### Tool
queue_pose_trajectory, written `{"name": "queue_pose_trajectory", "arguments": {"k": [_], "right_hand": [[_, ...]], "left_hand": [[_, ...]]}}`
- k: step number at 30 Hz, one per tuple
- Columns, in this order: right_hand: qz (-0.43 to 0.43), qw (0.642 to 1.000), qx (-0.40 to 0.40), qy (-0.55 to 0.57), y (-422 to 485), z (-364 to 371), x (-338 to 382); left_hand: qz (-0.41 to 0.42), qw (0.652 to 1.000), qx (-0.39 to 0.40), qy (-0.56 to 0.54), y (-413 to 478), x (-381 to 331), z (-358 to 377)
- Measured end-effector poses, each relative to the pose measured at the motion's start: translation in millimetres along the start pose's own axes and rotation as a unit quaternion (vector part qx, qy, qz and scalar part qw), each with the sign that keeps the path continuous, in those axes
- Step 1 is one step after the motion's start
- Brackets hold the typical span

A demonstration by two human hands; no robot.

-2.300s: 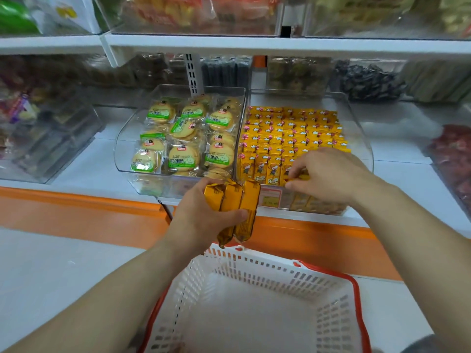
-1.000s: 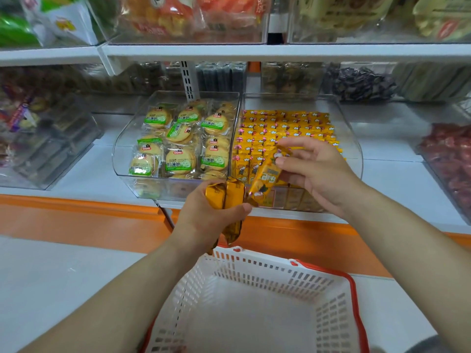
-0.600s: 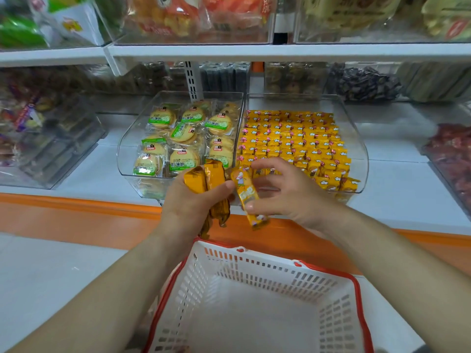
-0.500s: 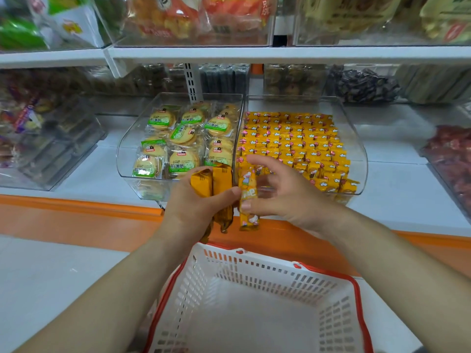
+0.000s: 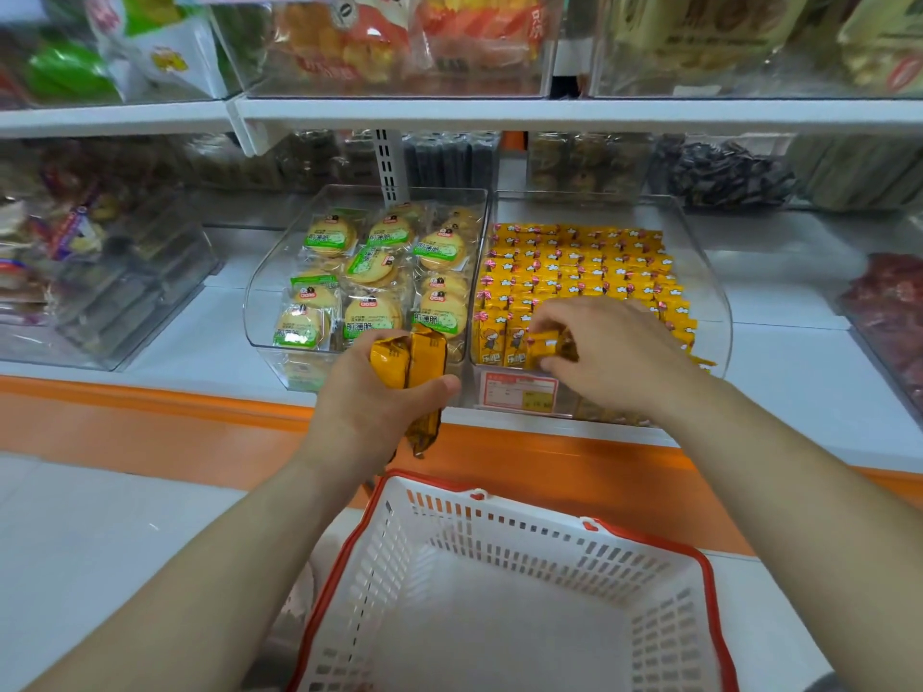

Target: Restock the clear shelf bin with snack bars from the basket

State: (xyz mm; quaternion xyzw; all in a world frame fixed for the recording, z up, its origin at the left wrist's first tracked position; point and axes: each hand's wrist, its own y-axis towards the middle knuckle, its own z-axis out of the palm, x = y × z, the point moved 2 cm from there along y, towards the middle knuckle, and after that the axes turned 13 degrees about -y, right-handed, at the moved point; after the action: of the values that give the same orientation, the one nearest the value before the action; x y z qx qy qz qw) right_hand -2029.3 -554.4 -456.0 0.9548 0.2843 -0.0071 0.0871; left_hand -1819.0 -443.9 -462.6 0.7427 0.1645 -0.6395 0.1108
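Note:
A clear shelf bin (image 5: 711,292) on the middle shelf holds several rows of yellow snack bars (image 5: 579,264). My right hand (image 5: 614,352) is inside the bin's front row, pinching one yellow snack bar (image 5: 542,344) among the standing bars. My left hand (image 5: 372,399) is in front of the shelf edge, left of the bin, gripping two upright yellow snack bars (image 5: 414,364). Below my arms sits a white basket (image 5: 499,536) with a red rim; its visible floor is bare.
Left of the snack bar bin stands a clear bin (image 5: 264,302) of round green-labelled cakes. More clear bins of snacks flank both, and an upper shelf (image 5: 549,114) overhangs. An orange strip (image 5: 574,467) runs along the shelf front, just above the basket.
My right hand took one bar from the bunch in my left hand and carried it right and forward into the bin's front row. My left hand now holds two bars.

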Motion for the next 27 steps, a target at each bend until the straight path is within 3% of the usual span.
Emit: {"name": "queue_pose_trajectory", "arguments": {"k": [6,12,16,18,20,24,27], "right_hand": [[-0.008,0.995,0.049,-0.083,1,1,1],[-0.006,0.99,0.121,-0.068,-4,8,3],[0.0,0.996,0.077,-0.051,-10,3,1],[0.01,1.0,0.008,0.015,-15,-1,6],[0.02,0.986,-0.021,0.163,-18,-3,17],[0.036,0.892,0.105,0.437,-23,1,41],[0.023,0.892,0.102,0.441,-24,0,45]], "left_hand": [[-0.002,1.0,-0.001,0.013,-1,1,-4],[-0.029,0.999,0.036,0.014,-4,8,4],[-0.076,0.994,0.068,-0.04,-4,13,10],[-0.101,0.988,0.09,-0.07,-5,14,13],[-0.104,0.985,0.113,-0.081,-5,14,16],[-0.071,0.983,0.152,-0.073,-8,12,25],[-0.044,0.981,0.18,-0.059,-11,10,30]]}}
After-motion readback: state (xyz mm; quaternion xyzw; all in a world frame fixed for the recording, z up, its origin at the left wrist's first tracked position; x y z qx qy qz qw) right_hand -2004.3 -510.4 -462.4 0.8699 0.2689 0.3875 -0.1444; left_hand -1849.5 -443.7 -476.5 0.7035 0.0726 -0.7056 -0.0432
